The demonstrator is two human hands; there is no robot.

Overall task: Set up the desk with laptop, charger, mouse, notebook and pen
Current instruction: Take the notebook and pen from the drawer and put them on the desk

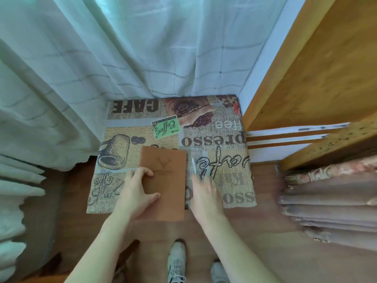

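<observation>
The brown notebook [165,180] lies mid-desk on the coffee-print cloth [228,139]. The left hand [136,193] presses it flat at 7 o'clock, fingers spread. The blurred right hand [204,193] pinches a pen [193,165] at 3 o'clock of the notebook. Curtains [122,48] hang at 12, and a wooden shelf [316,68] crowds in at 2.

The notebook [166,180] has a plain brown cover with a small stamped emblem and a faint line of print, and it lies closed and flat, its near end reaching over the front edge of the printed surface. The pen [193,166] is thin and pale, blurred, and lies just beside the right edge of the notebook, nearly parallel to it.
</observation>
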